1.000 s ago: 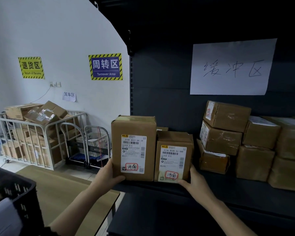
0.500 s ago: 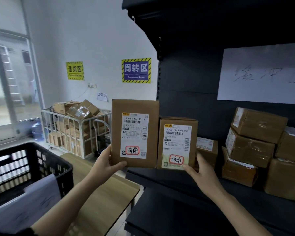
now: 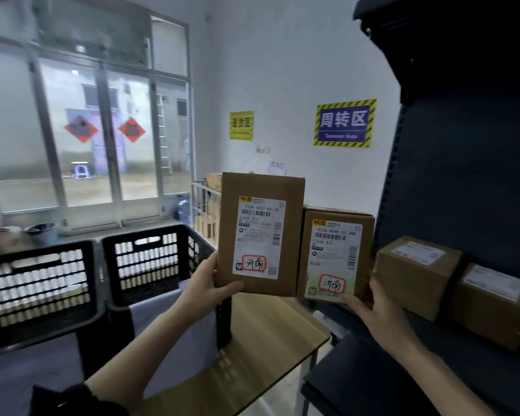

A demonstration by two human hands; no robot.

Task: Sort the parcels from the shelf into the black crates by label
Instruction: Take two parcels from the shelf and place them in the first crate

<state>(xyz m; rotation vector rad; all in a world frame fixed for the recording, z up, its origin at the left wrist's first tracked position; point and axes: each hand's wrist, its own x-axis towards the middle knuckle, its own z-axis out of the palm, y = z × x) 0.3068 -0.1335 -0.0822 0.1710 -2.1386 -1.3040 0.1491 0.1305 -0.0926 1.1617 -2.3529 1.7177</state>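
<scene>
My left hand grips the lower left corner of a tall brown parcel, held upright with its white label and red-circled handwriting facing me. My right hand holds a shorter brown parcel by its bottom edge, just right of the first, with a similar red-circled mark. Two black crates stand on the wooden table at the left: a nearer one with a white sheet on its front and another further left. Two more parcels sit on the dark shelf at the right.
The wooden table runs below my hands, its corner close to the shelf's lower board. A white wire cage cart with boxes stands behind the parcels by the wall. Windows fill the left; bowls sit on the sill.
Both parcels have come off the shelf and swung left with my view, away from the shelf stack. The two black crates are now in full sight at the left.
</scene>
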